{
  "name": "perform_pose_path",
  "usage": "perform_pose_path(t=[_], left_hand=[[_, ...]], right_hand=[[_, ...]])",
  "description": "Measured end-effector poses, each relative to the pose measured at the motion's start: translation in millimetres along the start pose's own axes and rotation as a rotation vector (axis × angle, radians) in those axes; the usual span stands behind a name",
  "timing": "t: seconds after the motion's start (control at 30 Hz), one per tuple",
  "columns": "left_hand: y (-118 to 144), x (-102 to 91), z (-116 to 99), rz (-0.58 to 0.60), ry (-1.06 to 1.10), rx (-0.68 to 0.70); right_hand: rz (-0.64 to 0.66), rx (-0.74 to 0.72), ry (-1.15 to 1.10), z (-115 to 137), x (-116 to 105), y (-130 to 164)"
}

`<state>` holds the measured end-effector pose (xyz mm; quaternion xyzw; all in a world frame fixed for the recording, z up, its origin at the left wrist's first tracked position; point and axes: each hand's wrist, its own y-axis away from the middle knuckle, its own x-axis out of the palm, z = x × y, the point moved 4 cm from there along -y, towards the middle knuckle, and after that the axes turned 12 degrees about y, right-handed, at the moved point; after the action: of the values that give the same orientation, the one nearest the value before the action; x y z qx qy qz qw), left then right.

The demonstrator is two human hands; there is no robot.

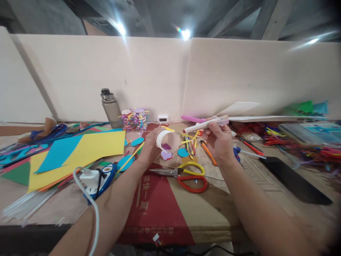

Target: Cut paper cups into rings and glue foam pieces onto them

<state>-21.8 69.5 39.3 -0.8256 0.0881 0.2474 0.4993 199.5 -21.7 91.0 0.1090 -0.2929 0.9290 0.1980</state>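
Head view: two bare hands work over a cluttered table (pixel 266 167). The left hand (pixel 150 147) is wrapped around one white cup (pixel 167 141), tipped on its side with its mouth toward the camera, held just above the table; a purple disc (pixel 167 146) shows inside it. The right hand (pixel 218 140) pinches one pen (pixel 206 124), held nearly level with its tip pointing at the cup's rim, close but apart.

Below the cup lies one pair of scissors (pixel 186 174) with one yellow and one red loop, on cardboard (pixel 165 202). One glue gun (pixel 99 179) sits near the left forearm. Two large paper sheets, blue (pixel 57 153) and yellow (pixel 98 145), lie to the left. One bottle (pixel 110 108) stands by the wall.
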Motion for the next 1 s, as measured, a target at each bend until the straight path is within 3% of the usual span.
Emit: perform_pose_path(t=[0.17, 0.37, 0.67, 0.9, 1.0], left_hand=[[-1, -2.5, -30, 0.236, -0.017, 0.251], [-3, -4.1, -38, 0.365, -0.107, 0.205], [0, -4.8, -42, 0.292, -0.077, 0.178], [-5, -19.5, -34, 0.082, -0.116, 0.114], [-6, -19.9, -25, 0.011, -0.09, 0.011]], right_hand=[[-0.076, 0.059, -0.078, -9, -8, -11], [-0.064, 0.143, -0.083, -18, -2, -5], [-0.079, 0.144, -0.045, -21, -4, -8], [-0.059, 0.116, 0.003, -22, -4, -8], [-0.083, 0.122, -0.006, -20, -3, -6]])
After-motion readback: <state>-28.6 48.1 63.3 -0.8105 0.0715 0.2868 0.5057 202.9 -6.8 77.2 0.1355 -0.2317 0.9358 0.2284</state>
